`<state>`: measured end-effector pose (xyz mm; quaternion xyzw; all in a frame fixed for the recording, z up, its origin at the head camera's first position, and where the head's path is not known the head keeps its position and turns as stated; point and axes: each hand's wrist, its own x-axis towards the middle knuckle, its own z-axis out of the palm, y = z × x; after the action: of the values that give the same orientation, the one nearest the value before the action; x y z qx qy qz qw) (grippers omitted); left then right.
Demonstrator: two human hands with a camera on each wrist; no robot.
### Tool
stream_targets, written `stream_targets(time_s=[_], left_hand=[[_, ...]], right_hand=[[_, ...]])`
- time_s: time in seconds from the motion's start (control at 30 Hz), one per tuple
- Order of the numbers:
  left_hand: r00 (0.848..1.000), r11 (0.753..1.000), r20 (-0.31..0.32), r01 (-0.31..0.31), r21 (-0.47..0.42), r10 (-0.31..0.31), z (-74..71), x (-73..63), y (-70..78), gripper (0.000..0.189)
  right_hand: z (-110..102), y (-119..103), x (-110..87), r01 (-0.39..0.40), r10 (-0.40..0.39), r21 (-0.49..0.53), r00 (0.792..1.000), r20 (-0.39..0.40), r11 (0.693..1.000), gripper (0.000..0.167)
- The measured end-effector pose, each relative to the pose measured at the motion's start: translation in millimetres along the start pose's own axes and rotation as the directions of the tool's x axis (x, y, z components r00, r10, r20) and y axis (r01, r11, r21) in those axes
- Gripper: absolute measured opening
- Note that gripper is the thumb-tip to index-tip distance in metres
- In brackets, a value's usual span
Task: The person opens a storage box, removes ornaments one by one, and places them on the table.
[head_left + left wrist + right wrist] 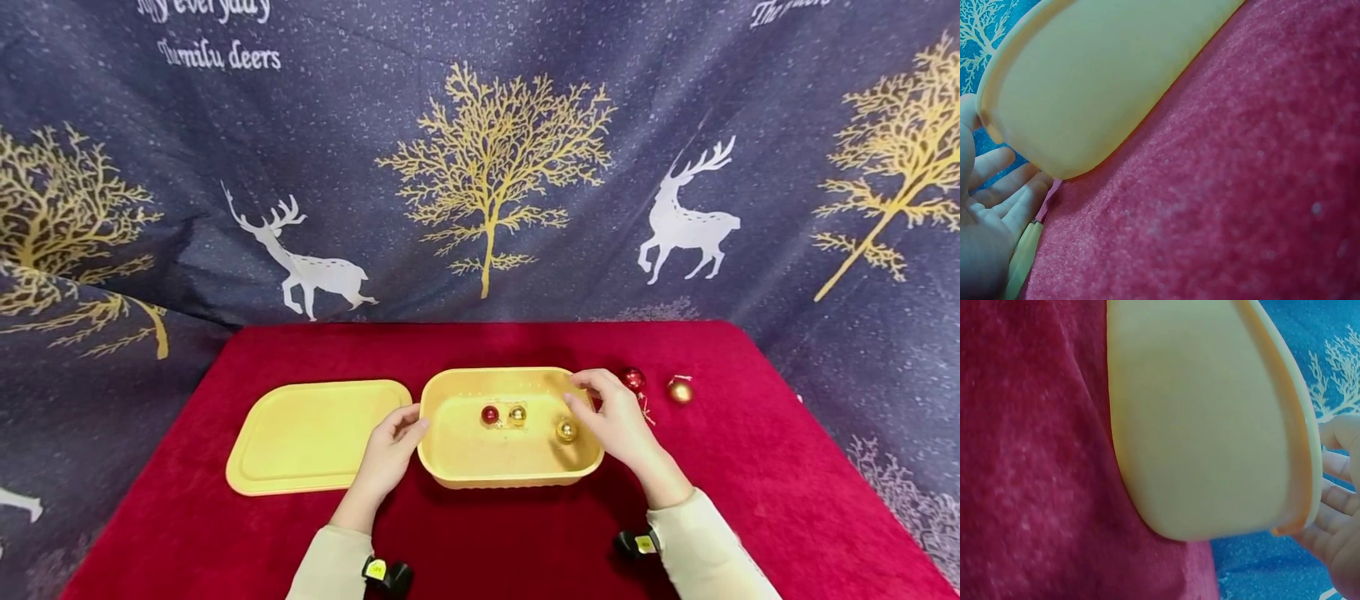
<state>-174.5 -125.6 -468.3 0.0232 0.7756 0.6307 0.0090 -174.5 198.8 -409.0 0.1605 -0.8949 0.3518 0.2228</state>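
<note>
A yellow plastic box (495, 482) without its lid sits on red cloth. Inside lie a small red bauble (490, 414) and two gold baubles, one (517, 414) next to the red and another (566, 430) nearer the right end. My left hand (392, 450) is at the box's left end, thumb at the rim and fingers loosely extended along the outside. At the right end, my right hand (621, 421) reaches over the rim with thumb and fingers apart, nothing between them. In the right wrist view, its fingers (1338, 497) show just beyond the rim.
The matching yellow lid (315, 437) lies flat left of the box. Right of the box are a red bauble (633, 380) and a gold bauble (680, 390), each with string. A dark patterned curtain (525, 167) hangs behind the table (787, 475).
</note>
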Motion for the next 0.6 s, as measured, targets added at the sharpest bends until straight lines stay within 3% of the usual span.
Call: stream_targets(time_s=[0.33, 0.6], left_hand=[[1.000, 1.000, 0.002, 0.001, -0.005, -0.001, 0.2, 0.5, 0.2, 0.041], [1.000, 1.000, 0.012, -0.003, 0.003, 0.003, -0.2, -0.6, 1.0, 0.043]], right_hand=[[11, -6, 0.3, 0.028, -0.028, -0.007, 0.998, 0.049, 1.000, 0.025], [19, -14, 2.7, 0.076, -0.076, -0.012, 0.996, 0.040, 0.997, 0.025]])
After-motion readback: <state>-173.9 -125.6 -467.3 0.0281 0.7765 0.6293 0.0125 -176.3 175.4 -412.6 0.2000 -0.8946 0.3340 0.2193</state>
